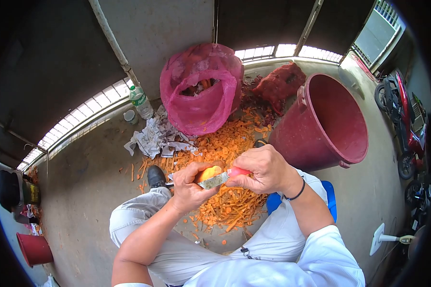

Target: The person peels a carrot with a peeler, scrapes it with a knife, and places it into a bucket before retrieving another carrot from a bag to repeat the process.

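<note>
One smooth, blunt-ended yellow-orange carrot (pixel 210 172) sits clasped in left hand (pixel 187 185) above the peelings heap (pixel 231 204), right hand (pixel 264 167) closed round one red-handled knife (pixel 214 181), blade beside the carrot; beyond, two mesh sacks (pixel 198 115) (pixel 280 87), one bottle (pixel 141 102).

The rounded yellow-orange vegetable (pixel 209 173) is partly covered by the bare left hand (pixel 189 186), and the smooth red knife handle (pixel 238 171) by the right hand (pixel 265 168). The blue plastic seat (pixel 330 198) is mostly hidden beneath pale grey trousers (pixel 275 239).

Plastic bottle (pixel 141 101) beside small cup (pixel 130 116)
</note>
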The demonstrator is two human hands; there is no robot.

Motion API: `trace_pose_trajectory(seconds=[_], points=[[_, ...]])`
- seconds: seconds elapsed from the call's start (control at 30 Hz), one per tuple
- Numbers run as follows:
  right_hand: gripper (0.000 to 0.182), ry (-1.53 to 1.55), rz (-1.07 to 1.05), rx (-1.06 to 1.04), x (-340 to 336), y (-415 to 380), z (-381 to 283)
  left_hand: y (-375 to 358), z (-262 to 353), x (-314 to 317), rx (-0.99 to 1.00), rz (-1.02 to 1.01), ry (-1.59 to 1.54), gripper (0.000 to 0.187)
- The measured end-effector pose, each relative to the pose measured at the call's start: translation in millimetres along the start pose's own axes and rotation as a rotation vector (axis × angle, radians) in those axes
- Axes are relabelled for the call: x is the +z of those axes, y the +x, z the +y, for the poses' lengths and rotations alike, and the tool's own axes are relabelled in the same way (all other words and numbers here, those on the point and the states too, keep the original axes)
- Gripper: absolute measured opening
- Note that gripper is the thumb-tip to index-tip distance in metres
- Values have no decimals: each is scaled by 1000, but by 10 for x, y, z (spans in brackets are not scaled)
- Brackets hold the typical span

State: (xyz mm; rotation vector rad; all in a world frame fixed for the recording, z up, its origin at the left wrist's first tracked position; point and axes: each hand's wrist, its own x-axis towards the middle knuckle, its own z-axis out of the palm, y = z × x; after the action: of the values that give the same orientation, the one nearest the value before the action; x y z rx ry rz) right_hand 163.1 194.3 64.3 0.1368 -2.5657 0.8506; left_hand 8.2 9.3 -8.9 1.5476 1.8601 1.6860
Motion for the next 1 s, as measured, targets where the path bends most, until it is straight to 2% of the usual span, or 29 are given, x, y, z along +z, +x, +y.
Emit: trace_pose_trajectory(seconds=[0.17, 0.4, 0.47, 0.53, 0.6, 0.67, 0.7, 0.8, 0.87, 0.9, 0.93, 1.0], points=[[40, 5, -10, 17, -83, -10, 19, -15, 3, -16, -17, -37, -50, 32], [40, 51, -85, 176, -172, -20, 34, 6, 10, -31, 28, -12, -52, 30], [39, 56, -74, 191, -206, -36, 127, 25, 63, -77, 120, -25, -28, 29], [34, 116, -5, 474, -280, -111, 352, -12, 88, -62, 83, -39, -80, 29], [31, 153, 38, 449, -317, -153, 431, -25, 58, -39, 43, -34, -135, 29], [29, 349, 148, 346, -267, -165, 396, -42, -20, -27, 0, -4, -48, 31], [31, 461, 110, 402, -206, -185, 385, -39, -3, -20, -46, -4, -51, 32], [37, 520, 24, 378, -20, -61, 106, -6, 9, -4, -50, -51, 13, 37], [50, 427, 125, 119, 193, 43, 57, 16, 31, 35, -89, -80, 1, 39], [38, 354, 165, 91, 296, 48, 85, 16, 37, 50, -133, -100, -5, 42], [38, 354, 165, 94, 299, 17, 115, 17, 38, 71, -135, -102, -7, 42], [27, 387, -82, 358, 296, -30, 145, 17, 55, 115, -242, -141, 57, 47]])
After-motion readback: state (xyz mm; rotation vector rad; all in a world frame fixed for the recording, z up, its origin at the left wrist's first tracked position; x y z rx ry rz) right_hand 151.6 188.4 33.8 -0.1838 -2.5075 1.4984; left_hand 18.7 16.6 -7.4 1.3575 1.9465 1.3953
